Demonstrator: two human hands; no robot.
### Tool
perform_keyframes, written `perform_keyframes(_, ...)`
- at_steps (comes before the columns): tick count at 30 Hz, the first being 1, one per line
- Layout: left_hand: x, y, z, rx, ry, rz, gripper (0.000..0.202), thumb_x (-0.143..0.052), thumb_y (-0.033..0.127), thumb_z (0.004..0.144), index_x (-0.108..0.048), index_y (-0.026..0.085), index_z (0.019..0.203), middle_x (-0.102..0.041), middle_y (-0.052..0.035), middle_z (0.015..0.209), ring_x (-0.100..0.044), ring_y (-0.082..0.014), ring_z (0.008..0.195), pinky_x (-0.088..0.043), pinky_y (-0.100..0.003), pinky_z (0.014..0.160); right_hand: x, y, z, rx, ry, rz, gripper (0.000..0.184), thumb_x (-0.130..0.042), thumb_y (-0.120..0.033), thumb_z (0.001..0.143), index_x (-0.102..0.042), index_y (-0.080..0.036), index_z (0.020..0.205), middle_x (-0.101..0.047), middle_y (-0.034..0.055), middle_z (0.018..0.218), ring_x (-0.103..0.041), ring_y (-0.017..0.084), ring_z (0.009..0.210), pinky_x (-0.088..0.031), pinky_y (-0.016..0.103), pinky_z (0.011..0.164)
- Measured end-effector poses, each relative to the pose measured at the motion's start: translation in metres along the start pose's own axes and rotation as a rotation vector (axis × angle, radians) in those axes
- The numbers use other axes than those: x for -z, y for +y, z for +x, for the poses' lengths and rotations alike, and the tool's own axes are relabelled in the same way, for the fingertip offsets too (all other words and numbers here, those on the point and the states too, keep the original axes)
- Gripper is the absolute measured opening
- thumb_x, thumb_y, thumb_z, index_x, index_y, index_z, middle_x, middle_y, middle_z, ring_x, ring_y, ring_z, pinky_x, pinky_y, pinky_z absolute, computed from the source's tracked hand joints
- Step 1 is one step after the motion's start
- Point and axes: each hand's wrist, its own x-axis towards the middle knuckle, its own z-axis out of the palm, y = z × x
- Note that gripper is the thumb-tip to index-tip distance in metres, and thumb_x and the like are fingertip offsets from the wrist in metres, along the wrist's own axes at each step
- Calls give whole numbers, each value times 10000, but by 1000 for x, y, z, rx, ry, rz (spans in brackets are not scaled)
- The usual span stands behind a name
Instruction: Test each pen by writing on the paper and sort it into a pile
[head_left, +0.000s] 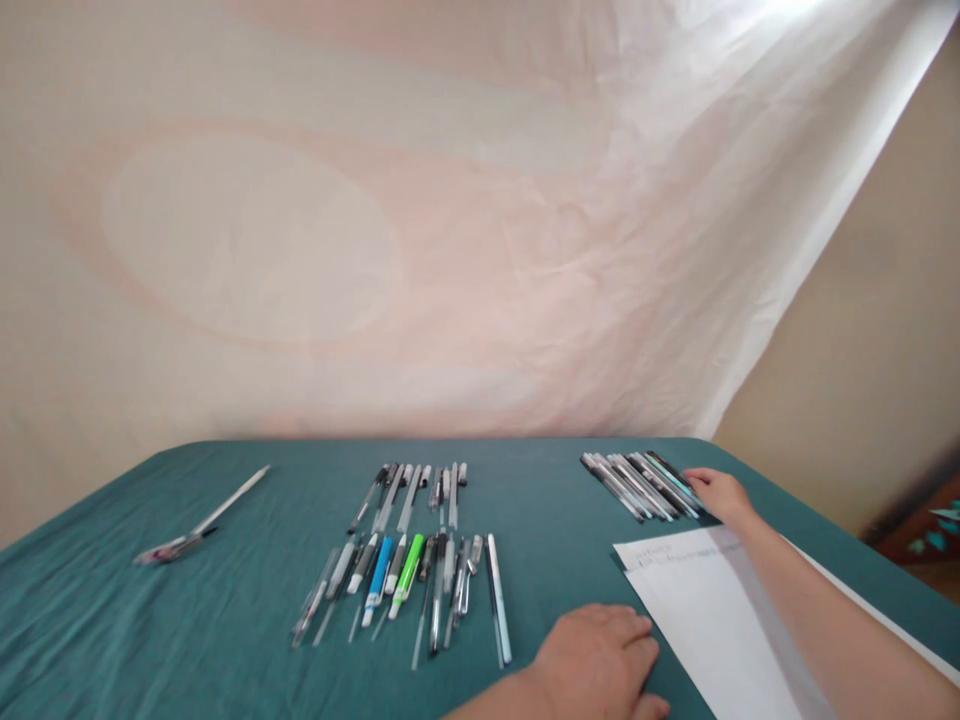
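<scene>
My right hand [720,493] reaches to the right end of a slanted row of pens [637,487]. Its fingers are pressed together beside the outermost dark pen; whether anything is pinched between them is hidden. Palm down, my left hand [604,660] lies on the green cloth with fingers slightly apart and nothing in it. White paper sheets [705,610] with faint writing lie between the hands, partly under my right forearm. Left of my left hand is a group of pens and loose pen parts, among them a blue pen [377,580], a green one [406,576] and a pale one [498,600].
Behind that group lie clear pen barrels and caps [409,495]. A long white stick-like item [232,500] with a clear and dark end rests at the left. The green tablecloth [247,640] reaches a pale hanging sheet [450,250] at the back.
</scene>
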Motion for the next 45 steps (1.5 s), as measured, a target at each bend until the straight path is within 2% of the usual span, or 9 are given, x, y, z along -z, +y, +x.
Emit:
perform_keyframes(10,0,0,1,-29,10,56,440,-484,424,831,-537,113,1138,-583,-124,1173,-516,-250,1093,-410,-330,886,21,-20,-16,-33,89,-10,306,-511,-274,654,-690,-119,848,-694,163,866,-628,315,839,-462,383,715)
perform_keyframes(16,8,6,5,-4,-51,209,366,-516,421,819,-640,87,901,-667,-124,901,-616,-250,863,-481,-330,699,24,-87,-42,151,87,117,432,-495,-334,739,-543,-76,1082,-624,170,1033,-596,245,932,-444,339,819)
perform_keyframes(19,47,17,-3,111,-168,296,226,-567,311,790,-676,119,742,-676,-109,755,-645,-249,706,-482,-334,602,20,-145,-83,302,-8,226,402,-492,-377,775,-494,-160,1114,-630,75,990,-616,160,834,-474,246,730)
perform_keyframes(23,124,25,-28,343,-203,334,219,-515,224,795,-690,121,714,-682,-128,685,-660,-260,654,-482,-307,550,22,-224,-167,572,-414,443,364,-476,-312,802,-431,-165,1133,-612,21,821,-573,116,587,-449,236,582)
perform_keyframes(25,155,19,-43,445,-197,349,225,-476,178,810,-685,120,754,-690,-134,744,-665,-261,700,-486,-301,587,24,-254,-206,629,-528,429,391,-499,-273,786,-414,-188,1158,-602,-6,772,-545,107,552,-410,223,555)
perform_keyframes(29,185,-8,-64,698,-135,379,245,-416,101,812,-658,83,851,-681,-182,862,-648,-287,831,-482,-343,699,23,-290,-254,617,-578,264,535,-575,-334,746,-375,-212,1227,-595,-4,733,-573,155,662,-377,236,605)
perform_keyframes(33,186,-28,-74,750,-68,366,238,-413,172,839,-623,110,931,-671,-156,943,-628,-265,896,-473,-337,747,14,-304,-265,590,-517,139,581,-559,-279,729,-329,-215,1259,-606,70,926,-594,195,746,-385,272,661)
perform_keyframes(37,184,-29,-74,729,-49,298,269,-442,291,841,-613,134,978,-669,-132,981,-617,-248,929,-464,-319,778,11,-299,-259,570,-474,62,616,-493,-155,706,-286,-175,1286,-604,121,1024,-605,224,831,-396,287,698)
perform_keyframes(45,173,-34,-65,716,-47,189,268,-470,294,803,-659,135,906,-685,-135,935,-629,-259,884,-463,-317,746,12,-275,-235,494,-442,27,436,-506,-90,663,-492,-177,1091,-619,16,684,-595,182,681,-343,225,579)
